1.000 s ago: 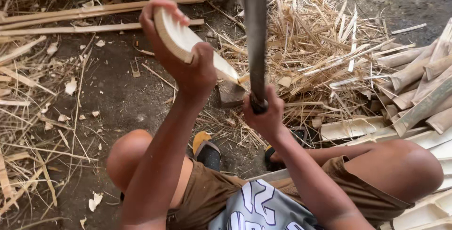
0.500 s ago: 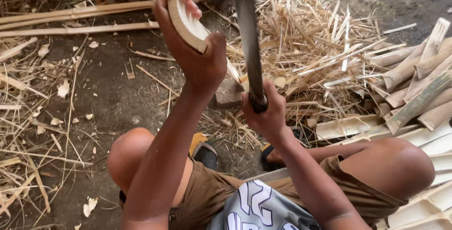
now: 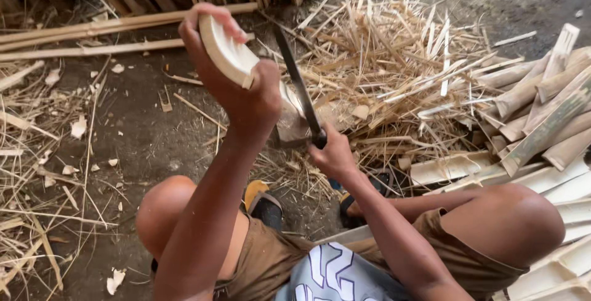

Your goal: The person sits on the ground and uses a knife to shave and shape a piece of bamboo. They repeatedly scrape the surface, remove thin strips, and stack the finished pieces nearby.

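Observation:
My left hand [image 3: 243, 88] grips the top of a curved, pale split bamboo piece [image 3: 229, 55], held upright with its lower end on a small wooden chopping block [image 3: 292, 125]. My right hand [image 3: 332, 153] is closed around the handle of a long dark knife [image 3: 298, 88]. The blade tilts up and away, its edge close behind the bamboo piece, just right of my left hand. I squat with both knees out to the sides.
A heap of thin bamboo slivers [image 3: 394, 73] lies beyond the block. Split bamboo sections [image 3: 542, 116] are stacked at the right. Long bamboo strips [image 3: 92, 36] lie at the upper left. Sandals [image 3: 265, 199] are on my feet. Chips litter the dirt floor.
The knife blade has come down from pointing straight up to a slant beside the bamboo piece. My left hand still holds the piece on the block.

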